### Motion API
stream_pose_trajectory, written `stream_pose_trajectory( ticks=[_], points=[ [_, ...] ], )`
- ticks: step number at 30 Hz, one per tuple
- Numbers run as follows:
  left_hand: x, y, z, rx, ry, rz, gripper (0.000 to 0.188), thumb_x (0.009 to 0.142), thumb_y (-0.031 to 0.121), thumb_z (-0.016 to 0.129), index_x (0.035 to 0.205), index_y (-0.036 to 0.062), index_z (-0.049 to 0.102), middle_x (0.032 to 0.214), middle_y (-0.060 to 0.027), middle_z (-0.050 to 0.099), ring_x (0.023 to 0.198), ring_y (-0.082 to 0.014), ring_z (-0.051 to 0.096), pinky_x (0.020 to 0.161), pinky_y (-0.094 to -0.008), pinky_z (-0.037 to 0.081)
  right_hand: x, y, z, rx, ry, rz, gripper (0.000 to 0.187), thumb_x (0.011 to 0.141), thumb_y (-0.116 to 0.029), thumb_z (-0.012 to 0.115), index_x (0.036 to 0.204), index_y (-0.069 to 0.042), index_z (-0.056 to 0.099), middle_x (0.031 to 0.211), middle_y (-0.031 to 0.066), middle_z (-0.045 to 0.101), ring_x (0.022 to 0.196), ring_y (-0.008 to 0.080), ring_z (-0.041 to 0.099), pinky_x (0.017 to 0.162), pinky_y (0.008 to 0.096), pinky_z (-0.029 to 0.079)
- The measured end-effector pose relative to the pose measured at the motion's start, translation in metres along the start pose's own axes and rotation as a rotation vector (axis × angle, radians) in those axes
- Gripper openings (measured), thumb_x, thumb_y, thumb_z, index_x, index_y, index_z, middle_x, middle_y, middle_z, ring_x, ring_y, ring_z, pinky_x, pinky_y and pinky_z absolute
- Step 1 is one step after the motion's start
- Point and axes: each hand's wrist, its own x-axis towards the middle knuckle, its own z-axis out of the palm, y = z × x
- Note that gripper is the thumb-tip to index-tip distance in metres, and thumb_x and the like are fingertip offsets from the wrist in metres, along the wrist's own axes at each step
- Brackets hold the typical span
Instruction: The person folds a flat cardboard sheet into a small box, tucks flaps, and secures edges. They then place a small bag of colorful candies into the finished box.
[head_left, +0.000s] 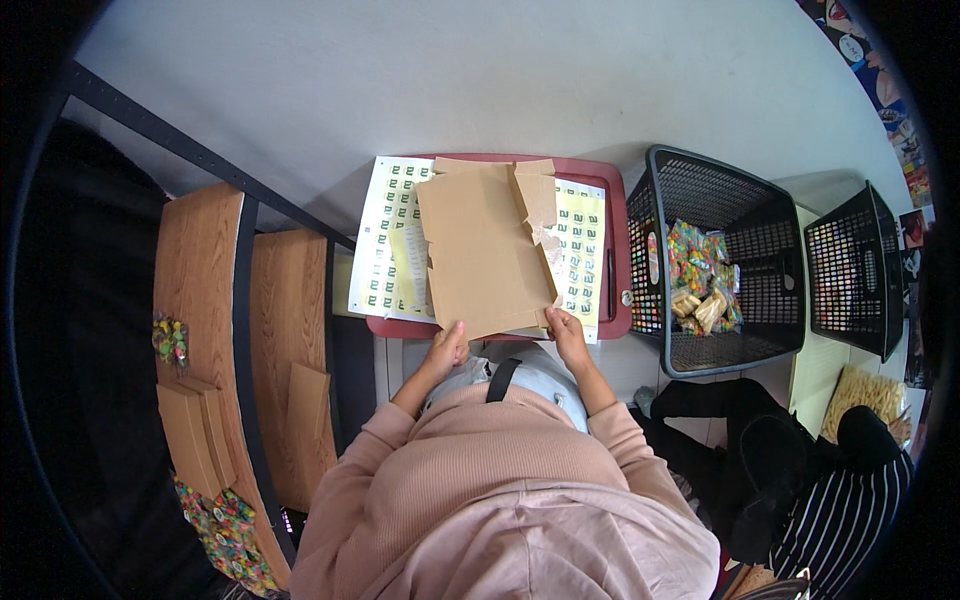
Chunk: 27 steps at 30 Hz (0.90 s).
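An unfolded brown cardboard box blank (485, 245) lies tilted over the sticker sheets, its slotted flaps standing up along the right side. My left hand (447, 348) grips its near left corner, with the fingers closed. At the near right corner, my right hand (565, 328) pinches the cardboard edge. Beneath the blank are white sheets with rows of small printed labels (378, 250) and yellowish label sheets (580, 255). These rest on a dark red tabletop (616, 290), whose middle the cardboard hides.
A black plastic crate (735, 355) at right holds bags of colourful sweets (700, 265); another black crate (855, 270) stands beyond it. Wooden shelves (200, 240) at left carry folded cardboard boxes (190, 430) and sweet bags (225, 530). A person in striped clothing (840, 510) is at lower right.
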Motion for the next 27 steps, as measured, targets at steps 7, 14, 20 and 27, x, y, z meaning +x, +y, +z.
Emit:
stream_pose_trajectory(
  ticks=[7,14,20,27],
  points=[
    [0.000,0.005,0.003,0.004,0.105,0.139,0.028,0.092,0.034,0.043,0.089,0.0066,0.044,0.063,-0.0026,0.047,0.051,-0.0107,0.045,0.042,-0.0233,0.036,0.001,-0.010,-0.001,0.099,0.018,0.013,0.030,0.089,-0.031,0.052,0.077,-0.005,0.058,0.059,-0.0021,0.047,0.052,0.0061,0.041,0.048,0.0213,0.031],
    [-0.004,0.010,0.002,0.177,0.248,0.099,0.033,0.087,0.018,0.054,0.111,0.0003,0.040,0.099,-0.0120,0.057,0.087,-0.0199,0.060,0.060,-0.0295,0.053,-0.005,-0.006,0.006,-0.060,0.155,-0.088,0.035,0.081,-0.020,0.065,0.103,0.001,0.049,0.080,0.0039,0.056,0.067,0.0104,0.055,0.058,0.0219,0.045],
    [-0.002,0.011,0.019,0.053,-0.137,-0.063,0.038,0.089,0.013,0.049,0.121,-0.0019,0.035,0.117,-0.0147,0.051,0.103,-0.0233,0.056,0.080,-0.0319,0.048,0.003,-0.012,0.010,0.368,0.106,0.364,0.031,0.082,-0.013,0.062,0.106,0.002,0.048,0.089,0.0066,0.059,0.070,0.0140,0.060,0.064,0.0251,0.051],
    [-0.001,0.041,0.010,0.059,-0.035,-0.133,0.063,0.085,0.046,0.050,0.129,0.0081,0.025,0.126,-0.0123,0.044,0.114,-0.0230,0.046,0.086,-0.0391,0.044,0.017,-0.043,-0.005,0.416,-0.183,0.122,0.024,0.083,-0.010,0.058,0.104,0.001,0.054,0.091,0.0097,0.063,0.079,0.0173,0.062,0.065,0.0261,0.053]
  ],
)
